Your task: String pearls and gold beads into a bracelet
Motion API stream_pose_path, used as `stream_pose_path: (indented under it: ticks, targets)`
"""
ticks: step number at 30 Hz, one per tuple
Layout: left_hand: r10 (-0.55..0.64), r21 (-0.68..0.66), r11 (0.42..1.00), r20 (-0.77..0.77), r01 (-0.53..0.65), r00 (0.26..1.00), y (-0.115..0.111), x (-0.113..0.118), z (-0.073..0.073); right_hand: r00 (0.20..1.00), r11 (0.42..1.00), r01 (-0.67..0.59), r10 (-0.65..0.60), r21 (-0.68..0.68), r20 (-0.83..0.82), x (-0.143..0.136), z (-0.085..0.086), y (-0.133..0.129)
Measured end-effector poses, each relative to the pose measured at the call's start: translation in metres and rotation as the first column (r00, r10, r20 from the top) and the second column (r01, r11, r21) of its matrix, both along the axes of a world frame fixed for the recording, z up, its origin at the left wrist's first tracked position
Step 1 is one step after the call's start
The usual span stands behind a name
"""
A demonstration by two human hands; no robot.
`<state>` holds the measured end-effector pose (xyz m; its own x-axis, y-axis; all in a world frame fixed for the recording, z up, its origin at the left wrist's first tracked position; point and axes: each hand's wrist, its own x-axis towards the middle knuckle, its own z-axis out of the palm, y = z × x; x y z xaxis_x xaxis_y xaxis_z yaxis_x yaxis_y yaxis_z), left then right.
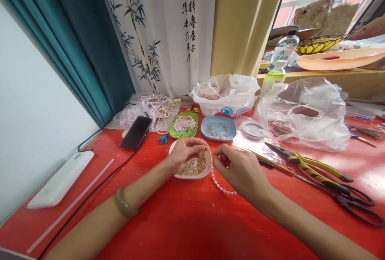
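The left hand (184,155) pinches a tiny item (207,148) above a dish (208,165) of gold beads (195,167); the right hand (239,167) curls, its grip unclear, by a pearl strand (221,188) on the red table (180,220).

Across the red table (168,220), a cream tray (208,163) sits under the left hand (185,153); beyond that hand, a green tray (180,135) and a blue tray (232,131); leftward, a phone (136,133); by the right hand (240,165), a pearly strand (220,188); right of it, pliers (315,167) and scissors (341,200).
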<state>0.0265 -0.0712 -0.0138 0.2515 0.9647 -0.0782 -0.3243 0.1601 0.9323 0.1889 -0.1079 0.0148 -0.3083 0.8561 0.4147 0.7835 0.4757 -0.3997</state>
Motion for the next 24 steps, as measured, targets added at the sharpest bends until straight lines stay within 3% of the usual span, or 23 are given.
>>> stream_pose_path:
  ticks: [5, 9, 13, 16, 18, 21, 24]
  targets:
    - [-0.017, 0.006, 1.0, -0.013, 0.017, 1.0, -0.001, 0.001, 0.0, 0.999, 0.998, -0.002, 0.0, -0.056, -0.036, -0.001, 0.002, 0.0]
    - [-0.038, 0.009, 0.999, -0.004, 0.038, 0.999, -0.003, 0.002, 0.001, 0.981, 0.974, -0.042, -0.001, -0.222, -0.192, -0.002, 0.005, 0.002]
    - [-0.019, 0.017, 1.0, -0.013, 0.019, 1.0, -0.006, 0.004, 0.003, 0.902, 0.883, -0.192, -0.013, -0.429, -0.431, -0.003, 0.006, 0.005]
    - [-0.018, 0.036, 0.999, -0.017, 0.019, 1.0, -0.008, 0.005, 0.005, 0.831, 0.819, -0.32, 0.001, -0.476, -0.556, -0.003, 0.006, 0.006]
    - [-0.026, 0.047, 0.999, -0.028, 0.027, 0.999, -0.009, 0.005, 0.006, 0.841, 0.843, -0.29, -0.003, -0.454, -0.541, -0.001, 0.008, 0.007]
    - [-0.044, 0.038, 0.998, -0.034, 0.045, 0.998, -0.011, 0.005, 0.009, 0.893, 0.932, -0.148, -0.017, -0.331, -0.45, 0.003, 0.014, 0.008]
    - [-0.1, 0.022, 0.995, -0.043, 0.101, 0.994, -0.015, 0.007, 0.013, 0.894, 0.948, -0.205, 0.08, -0.244, -0.441, 0.007, 0.021, 0.009]
